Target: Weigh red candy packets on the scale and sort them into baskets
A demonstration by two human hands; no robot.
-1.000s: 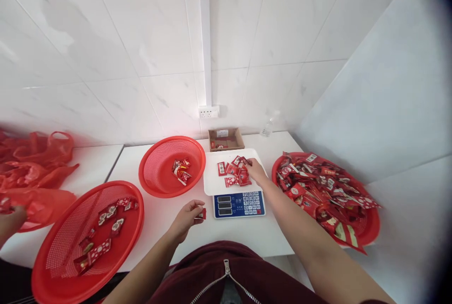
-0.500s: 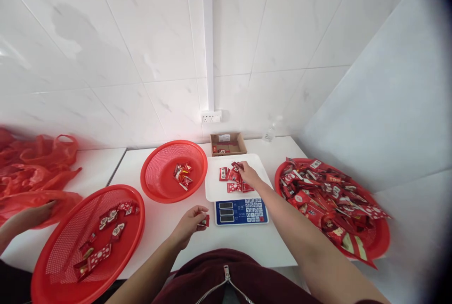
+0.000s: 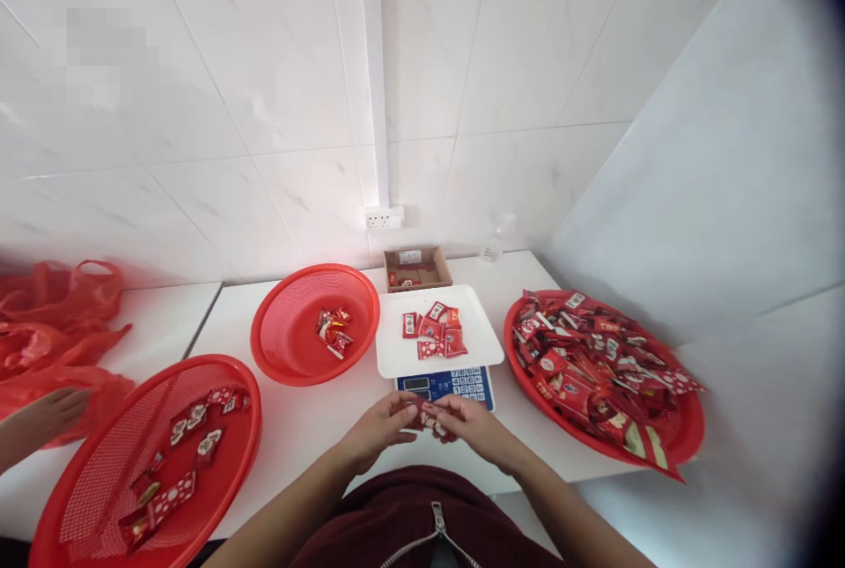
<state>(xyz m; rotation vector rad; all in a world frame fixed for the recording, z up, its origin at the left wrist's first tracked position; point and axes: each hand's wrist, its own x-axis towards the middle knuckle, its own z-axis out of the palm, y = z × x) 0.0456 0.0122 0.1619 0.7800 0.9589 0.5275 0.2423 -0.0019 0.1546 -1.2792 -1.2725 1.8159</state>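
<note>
My left hand and my right hand meet in front of the digital scale. Both are closed on small red snack packets held between their fingertips; how many there are is hard to tell. Behind them, several red snack packets lie in a loose cluster on the scale's white tray. My hands cover part of the scale's display and keypad.
Red baskets stand to the left, at the back and, heaped with packets, to the right. A cardboard box and clear bottle stand by the wall. Another person's hand is beside red plastic bags.
My right hand has come back from the scale tray toward my body and joined my left hand, which moved right. The other person's hand has opened out and shifted left.
</note>
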